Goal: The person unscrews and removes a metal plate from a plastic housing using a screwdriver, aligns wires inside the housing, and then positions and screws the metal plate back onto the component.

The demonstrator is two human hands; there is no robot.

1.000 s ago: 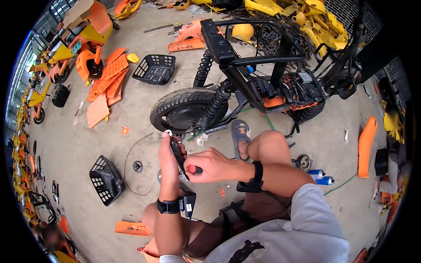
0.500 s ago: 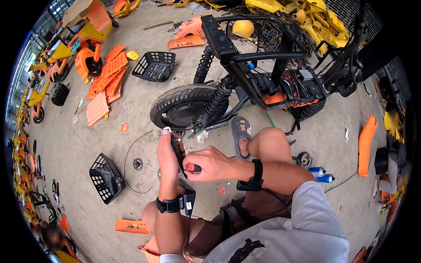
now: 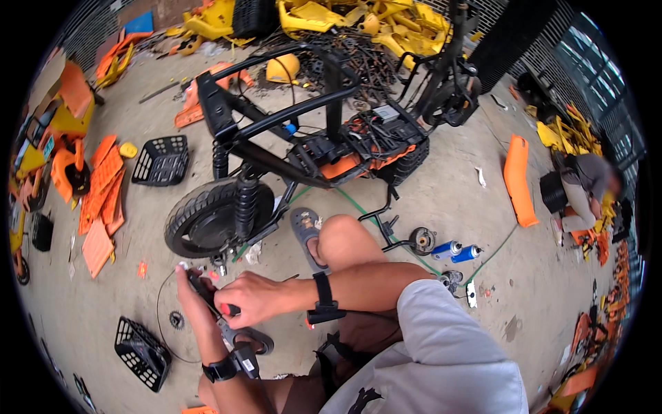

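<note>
My left hand (image 3: 193, 298) is closed around a dark, elongated part (image 3: 203, 286), with something small and white showing at the thumb's tip. Against that part, my right hand (image 3: 254, 299) grips a screwdriver (image 3: 230, 310) by its red-and-black handle; its shaft is hidden. Both hands are close together, above the floor and in front of my knees. Just beyond them stands a stripped black scooter frame (image 3: 272, 146) with its thick rear tyre (image 3: 207, 219) nearest my hands. What the dark part is I cannot make out.
Blue spray cans (image 3: 456, 251) and a round metal hub (image 3: 422, 241) lie right of my knee. Black baskets (image 3: 160, 160) and a small sprocket (image 3: 176, 319) are at left. An orange panel (image 3: 518, 181) lies at right, near a crouching person (image 3: 585, 186). Yellow covers (image 3: 324, 17) are heaped behind.
The view has swung to the right, so the scooter frame and my hands appear farther left, and the crouching person shows more fully. Both hands keep their hold on the part and the screwdriver.
</note>
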